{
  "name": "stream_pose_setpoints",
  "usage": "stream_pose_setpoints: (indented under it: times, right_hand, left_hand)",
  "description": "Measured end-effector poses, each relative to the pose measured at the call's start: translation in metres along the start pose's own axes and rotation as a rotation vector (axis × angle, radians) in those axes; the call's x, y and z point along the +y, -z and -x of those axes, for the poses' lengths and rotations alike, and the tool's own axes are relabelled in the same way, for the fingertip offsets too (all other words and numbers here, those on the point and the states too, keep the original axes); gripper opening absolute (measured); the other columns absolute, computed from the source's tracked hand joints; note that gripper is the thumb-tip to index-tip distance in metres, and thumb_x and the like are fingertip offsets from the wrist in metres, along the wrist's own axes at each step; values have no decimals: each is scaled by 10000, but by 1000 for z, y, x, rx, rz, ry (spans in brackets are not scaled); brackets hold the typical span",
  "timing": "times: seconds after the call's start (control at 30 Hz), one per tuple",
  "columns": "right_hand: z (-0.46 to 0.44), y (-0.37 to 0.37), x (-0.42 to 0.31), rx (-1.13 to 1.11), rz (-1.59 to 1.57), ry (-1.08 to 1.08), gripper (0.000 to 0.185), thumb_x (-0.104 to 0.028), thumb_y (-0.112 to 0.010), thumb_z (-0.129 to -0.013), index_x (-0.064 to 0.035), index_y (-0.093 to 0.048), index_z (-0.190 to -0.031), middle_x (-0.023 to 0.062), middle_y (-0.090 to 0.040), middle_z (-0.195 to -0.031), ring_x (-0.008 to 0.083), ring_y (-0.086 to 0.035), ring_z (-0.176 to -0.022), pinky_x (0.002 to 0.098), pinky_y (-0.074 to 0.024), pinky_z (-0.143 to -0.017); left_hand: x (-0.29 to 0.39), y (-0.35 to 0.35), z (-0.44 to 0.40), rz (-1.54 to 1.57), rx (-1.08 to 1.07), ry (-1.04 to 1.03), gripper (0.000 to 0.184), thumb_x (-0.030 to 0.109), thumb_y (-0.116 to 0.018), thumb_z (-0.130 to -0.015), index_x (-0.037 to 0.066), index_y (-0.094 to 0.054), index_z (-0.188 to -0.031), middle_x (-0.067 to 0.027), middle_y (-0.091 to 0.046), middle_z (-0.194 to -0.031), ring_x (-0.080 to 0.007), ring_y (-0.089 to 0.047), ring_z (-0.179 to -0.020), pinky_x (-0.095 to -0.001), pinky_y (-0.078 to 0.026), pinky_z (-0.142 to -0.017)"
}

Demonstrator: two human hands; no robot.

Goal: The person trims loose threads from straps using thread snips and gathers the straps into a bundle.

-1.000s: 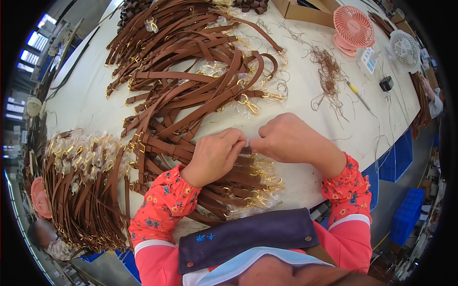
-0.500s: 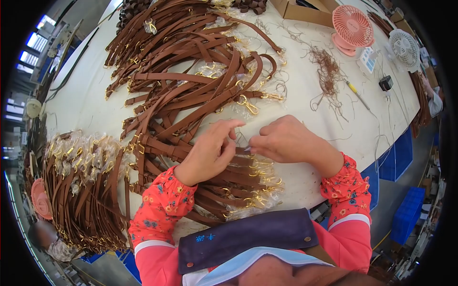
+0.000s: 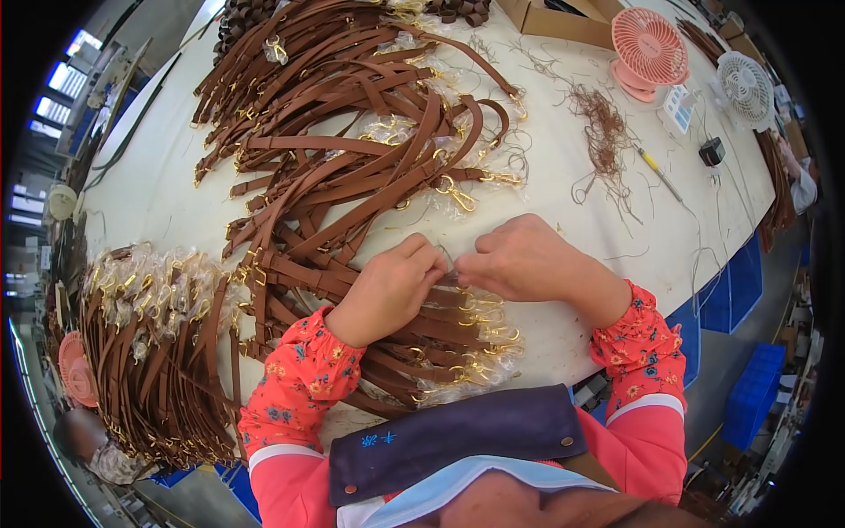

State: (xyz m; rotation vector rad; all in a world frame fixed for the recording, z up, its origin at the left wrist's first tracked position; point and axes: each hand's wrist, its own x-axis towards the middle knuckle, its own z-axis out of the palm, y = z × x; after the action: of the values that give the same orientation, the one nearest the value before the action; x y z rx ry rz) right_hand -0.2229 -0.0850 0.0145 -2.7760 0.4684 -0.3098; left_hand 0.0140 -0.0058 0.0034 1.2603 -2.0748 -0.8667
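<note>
My left hand [image 3: 394, 289] is closed, its thumb and fingers pinched together above the near bundle of brown straps [image 3: 352, 363]. Close on its right, my right hand [image 3: 521, 262] is closed too, fingertips almost meeting the left ones. A thin dark strand shows between the fingertips, but what each hand pinches is too small to name. Below the hands, gold snap hooks [image 3: 495, 334] in clear plastic wrap end the straps. Further up lies a larger heap of brown straps [image 3: 352, 150], with another wrapped gold hook [image 3: 458, 195] at its right side.
More straps with wrapped hooks [image 3: 158, 352] hang at the left table edge. On the right lie a tangle of brown thread [image 3: 606, 132] and a yellow-handled tool [image 3: 653, 164]. A pink fan [image 3: 650, 48], a white fan [image 3: 745, 88] and a cardboard box [image 3: 554, 25] stand behind.
My left hand has turned, and its fingers, apart before, have closed into a pinch beside the right fingertips. My right hand has barely moved.
</note>
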Motion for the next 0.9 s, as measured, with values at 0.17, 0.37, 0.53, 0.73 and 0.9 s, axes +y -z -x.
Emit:
stream_pose_setpoints:
  times: [0.17,0.37,0.53,0.73,0.9]
  right_hand:
    - [0,0,-1,19,31,32,206,-311,-698,-941,-133,-637,-856,46,-568,-623,293,-637,-573,432,-506,-537]
    - [-1,3,-7,38,139,90,83,-213,-668,-868,-136,-638,-869,44,-582,-652,267,-662,-612,413,-525,-550]
    - [0,0,-5,29,125,85,84,-212,-666,-876,-134,-637,-888,51,-583,-657,267,-664,-615,407,-525,-549]
    - [2,3,0,-14,-52,-97,194,-326,-682,-963,-132,-669,-958,65,-606,-664,295,-663,-619,428,-517,-572]
    - [4,16,1,-109,-316,-292,280,-423,-724,-934,-173,-727,-1060,64,-677,-704,328,-680,-656,449,-507,-605]
  left_hand:
    - [-1,0,0,-10,-10,-13,109,-29,-654,-920,7,-627,-1019,-157,-624,-972,-382,-652,-864,-421,-527,-757]
    - [2,-1,-1,-20,-3,-23,60,7,-634,-938,19,-619,-994,-157,-612,-961,-406,-642,-864,-476,-518,-740]
    - [3,-1,-1,-13,11,-3,65,15,-638,-941,24,-621,-1003,-157,-622,-976,-409,-640,-865,-472,-521,-749]
    - [-4,-3,-1,14,196,77,80,35,-668,-944,36,-651,-1022,-153,-662,-979,-378,-642,-846,-439,-527,-747]
    - [-5,23,4,-68,-150,-197,61,76,-694,-965,51,-716,-1016,-119,-698,-858,-280,-669,-716,-377,-526,-666]
